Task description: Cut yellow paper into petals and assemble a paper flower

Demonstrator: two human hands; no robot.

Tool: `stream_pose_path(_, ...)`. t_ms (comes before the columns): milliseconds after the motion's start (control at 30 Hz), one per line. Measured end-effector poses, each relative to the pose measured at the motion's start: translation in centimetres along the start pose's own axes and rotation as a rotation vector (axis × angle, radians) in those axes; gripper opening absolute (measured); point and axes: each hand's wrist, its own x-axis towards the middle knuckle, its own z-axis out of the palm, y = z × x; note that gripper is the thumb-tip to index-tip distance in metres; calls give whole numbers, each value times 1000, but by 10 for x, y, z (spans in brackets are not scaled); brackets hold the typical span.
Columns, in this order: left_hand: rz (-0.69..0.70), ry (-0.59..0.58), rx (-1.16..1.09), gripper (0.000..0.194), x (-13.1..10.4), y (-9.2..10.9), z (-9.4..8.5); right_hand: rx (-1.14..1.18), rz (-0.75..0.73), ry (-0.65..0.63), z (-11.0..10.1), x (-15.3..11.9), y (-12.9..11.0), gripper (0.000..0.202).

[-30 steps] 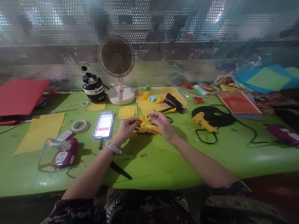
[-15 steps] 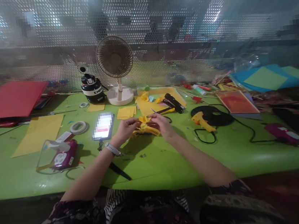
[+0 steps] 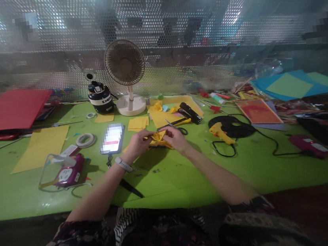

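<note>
Between my two hands is a small folded yellow paper piece (image 3: 159,136), its corners spread like petals. The fingers of my left hand (image 3: 139,143) pinch its left side. My right hand (image 3: 177,137) pinches the right side with thumb and fingers. Just under it on the table lies more yellow paper (image 3: 163,143), partly hidden by the hands. Scissors (image 3: 181,129) lie behind my right hand, and a phone (image 3: 112,139) rests left of my left hand.
A fan (image 3: 125,64) and a dark bottle (image 3: 100,99) stand at the back. On the right are a yellow glue gun (image 3: 222,133), a coiled black cable and a purple power box (image 3: 310,145). Another purple box (image 3: 70,171) and a tape roll (image 3: 85,140) lie left.
The fingers have shifted on the yellow paper piece, which now looks wider and more opened out between my hands. The rest of the table looks the same.
</note>
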Motion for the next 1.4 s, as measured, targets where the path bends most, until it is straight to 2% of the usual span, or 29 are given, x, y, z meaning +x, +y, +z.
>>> stream_pose_path(167, 26, -15, 90, 23, -1, 2, -2, -373, -343, 8, -4, -2, 4, 27)
stream_pose_path(267, 49, -11, 121, 24, -3, 1, -2, -544, -440, 18, -6, -4, 5, 26)
stream_pose_path(367, 70, -9, 136, 24, -3, 0, -2, -628, -469, 2, -7, -4, 8, 25)
stream_pose_path(567, 73, -24, 277, 21, -4, 4, -3, -622, -407, -39, -5, -4, 8, 28)
stream_pose_path(667, 58, -26, 324, 19, -5, 9, -2, -600, -340, -20, -3, -7, 4, 25)
stream_pose_path(900, -80, 0, 400, 19, -12, 19, 9, -415, -163, -19, 6, -13, -2, 20)
stream_pose_path(1100, -215, -60, 462, 22, -14, 26, 14, -364, -146, -11, 11, -16, -3, 11)
stream_pose_path(1300, -266, -90, 532, 29, -15, 34, 19, -394, -115, 21, 18, -22, -3, 10)
stream_pose_path(1400, -277, -86, 481, 31, -17, 37, 22, -338, -103, 28, 20, -22, -1, 11)
